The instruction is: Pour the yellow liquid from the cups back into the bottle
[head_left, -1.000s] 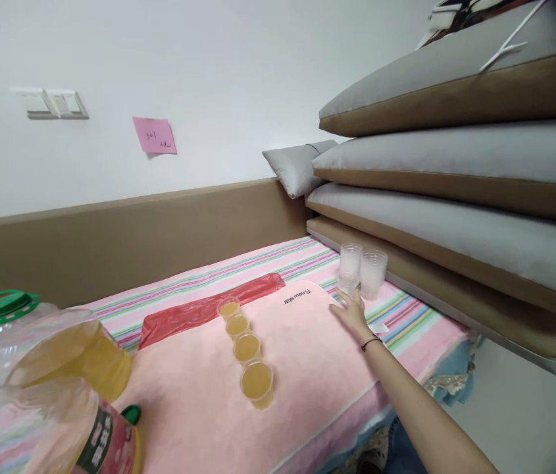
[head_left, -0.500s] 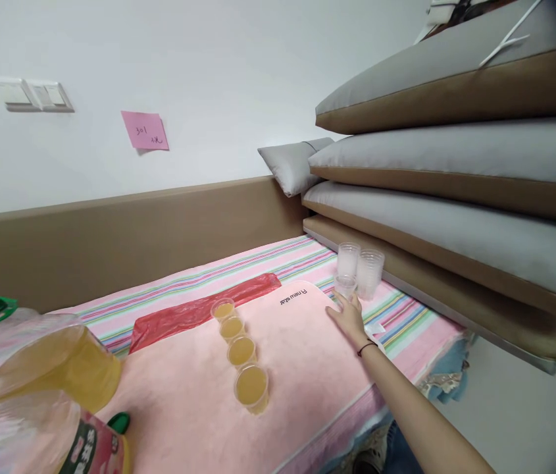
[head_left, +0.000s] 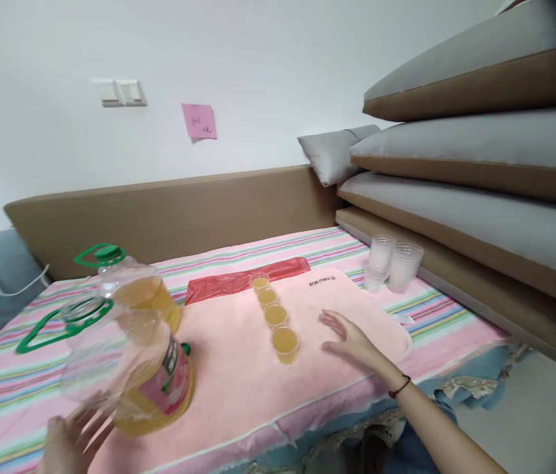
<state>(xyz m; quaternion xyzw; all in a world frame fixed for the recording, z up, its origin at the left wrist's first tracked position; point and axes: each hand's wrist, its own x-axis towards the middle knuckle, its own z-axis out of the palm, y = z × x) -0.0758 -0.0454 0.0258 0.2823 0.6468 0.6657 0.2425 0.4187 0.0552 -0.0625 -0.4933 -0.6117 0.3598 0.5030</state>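
Note:
My right hand [head_left: 349, 339] is open over the pink mat [head_left: 238, 388], its fingers apart and holding nothing. Just left of it runs a row of several clear plastic cups filled with yellow liquid, the nearest cup [head_left: 285, 342] closest to the hand. At the lower left my left hand [head_left: 77, 434] is also open, fingers spread beside the near jug [head_left: 159, 388]; whether it touches the jug I cannot tell. That jug is partly full, with a green handle and an uncapped mouth. A green cap [head_left: 185, 348] lies by its far side.
Behind the near jug stands a second jug [head_left: 144, 293] with its green cap on. Stacks of clear cups [head_left: 404, 266] stand at the back right. A red plastic bag [head_left: 228, 280] lies along the mat's far edge. Grey cushions [head_left: 455, 151] are piled on the right.
My right hand has drawn back from the clear cups toward the filled row, leaving a cup by the stacks. My left hand has come into view. The view has turned left.

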